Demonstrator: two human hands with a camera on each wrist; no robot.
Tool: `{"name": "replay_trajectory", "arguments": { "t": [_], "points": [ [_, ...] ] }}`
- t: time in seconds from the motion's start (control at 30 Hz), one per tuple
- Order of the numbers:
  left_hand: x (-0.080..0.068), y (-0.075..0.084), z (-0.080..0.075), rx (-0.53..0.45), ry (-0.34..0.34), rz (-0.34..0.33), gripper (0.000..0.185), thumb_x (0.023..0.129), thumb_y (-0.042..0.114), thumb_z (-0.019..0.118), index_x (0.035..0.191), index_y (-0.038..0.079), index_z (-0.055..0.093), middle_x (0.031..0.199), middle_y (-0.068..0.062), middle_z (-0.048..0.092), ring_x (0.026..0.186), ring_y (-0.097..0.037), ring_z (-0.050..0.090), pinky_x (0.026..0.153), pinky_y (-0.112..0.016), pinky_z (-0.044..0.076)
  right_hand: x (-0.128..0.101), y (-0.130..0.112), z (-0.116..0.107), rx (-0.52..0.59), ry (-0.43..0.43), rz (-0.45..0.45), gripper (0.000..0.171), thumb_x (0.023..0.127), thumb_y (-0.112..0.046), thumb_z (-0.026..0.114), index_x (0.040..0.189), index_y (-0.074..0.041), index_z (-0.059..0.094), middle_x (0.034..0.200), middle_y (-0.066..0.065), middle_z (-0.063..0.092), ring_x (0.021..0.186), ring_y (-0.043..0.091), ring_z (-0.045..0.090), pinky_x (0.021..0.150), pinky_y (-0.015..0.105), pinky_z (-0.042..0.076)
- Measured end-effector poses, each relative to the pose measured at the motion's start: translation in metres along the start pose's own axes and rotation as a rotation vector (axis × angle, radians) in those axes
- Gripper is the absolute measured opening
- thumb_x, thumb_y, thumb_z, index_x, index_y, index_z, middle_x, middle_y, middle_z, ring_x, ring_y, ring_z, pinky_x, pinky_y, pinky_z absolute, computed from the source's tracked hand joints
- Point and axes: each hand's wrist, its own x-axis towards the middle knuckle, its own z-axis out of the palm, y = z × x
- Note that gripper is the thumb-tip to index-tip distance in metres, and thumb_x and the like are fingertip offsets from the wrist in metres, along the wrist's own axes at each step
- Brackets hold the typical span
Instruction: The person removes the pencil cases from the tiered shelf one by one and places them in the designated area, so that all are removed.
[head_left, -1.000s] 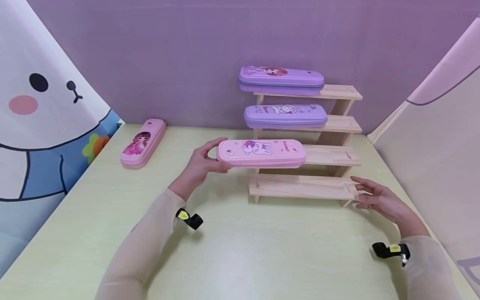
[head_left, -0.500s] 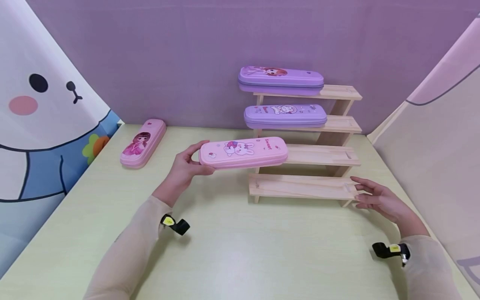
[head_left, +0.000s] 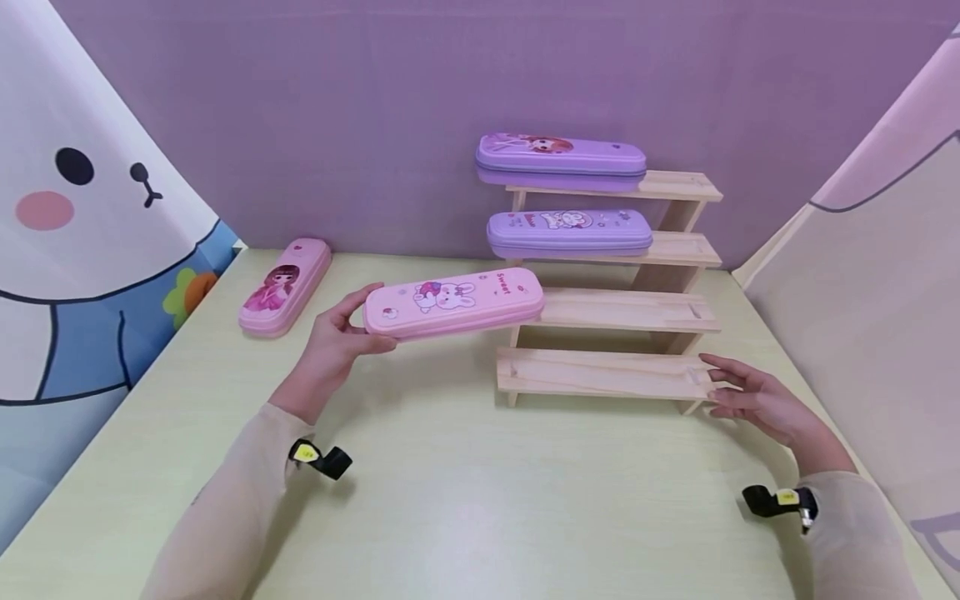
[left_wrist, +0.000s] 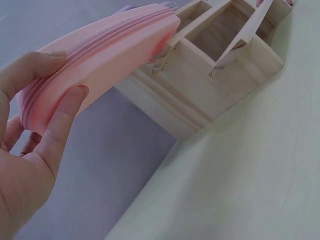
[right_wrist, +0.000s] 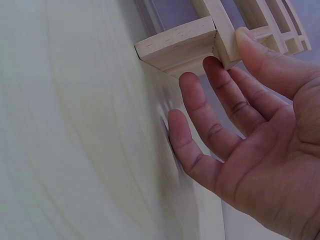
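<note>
Four pencil cases show: two purple ones (head_left: pixel 561 161) (head_left: pixel 569 232) on the top steps of a wooden stepped rack (head_left: pixel 660 308), one pink girl-print case (head_left: pixel 285 286) on the counter (head_left: pixel 480 500), and a pink bunny case (head_left: pixel 453 302) reading "Sweet", held in the air left of the rack. The left hand (head_left: pixel 330 350) grips its end, fingers (left_wrist: pixel 60 120) curled round it. The right hand (head_left: pixel 757 400) lies flat, fingers straight, touching the rack's lowest step.

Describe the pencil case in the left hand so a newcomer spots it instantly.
Start at the stepped wooden rack by the purple wall. Just left of it, the left hand holds a pink pencil case by one end, above the table. Unlike the other pink case, it shows a bunny and "Sweet".
</note>
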Motion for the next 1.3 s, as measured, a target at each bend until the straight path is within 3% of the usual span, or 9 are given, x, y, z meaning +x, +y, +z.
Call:
{"name": "replay_trajectory", "arguments": {
  "t": [0.77,1.03,1.3],
  "points": [
    [-0.023,0.013,-0.037,-0.033,0.06,0.042,0.072,0.072,-0.016,0.067,0.135,0.014,0.046,0.119,-0.003,0.053,0.076,-0.014,0.066,0.072,-0.026,0.053,0.002,0.001,-0.002,0.005,-0.029,-0.007,0.055,0.091,0.013,0.039,0.138,-0.017,0.04,0.121,-0.004,0.052,0.094,0.012,0.06,0.077,0.032,0.053],
    [-0.024,0.021,-0.047,0.009,0.13,0.001,0.074,0.073,-0.012,0.069,0.136,0.02,0.046,0.132,-0.005,0.043,0.085,-0.013,0.064,0.074,-0.025,0.053,0.002,0.001,-0.002,-0.001,-0.021,-0.008,0.056,0.091,0.013,0.039,0.139,-0.015,0.038,0.122,-0.005,0.051,0.095,0.012,0.059,0.077,0.031,0.053],
    [-0.024,0.023,-0.056,-0.057,0.164,0.044,0.073,0.072,-0.015,0.068,0.134,0.018,0.048,0.133,-0.006,0.039,0.094,-0.011,0.06,0.074,-0.025,0.052,0.002,0.001,-0.002,0.013,-0.027,-0.006,0.056,0.091,0.014,0.039,0.139,-0.015,0.037,0.12,-0.004,0.053,0.095,0.011,0.059,0.077,0.031,0.053]
  ]
}}
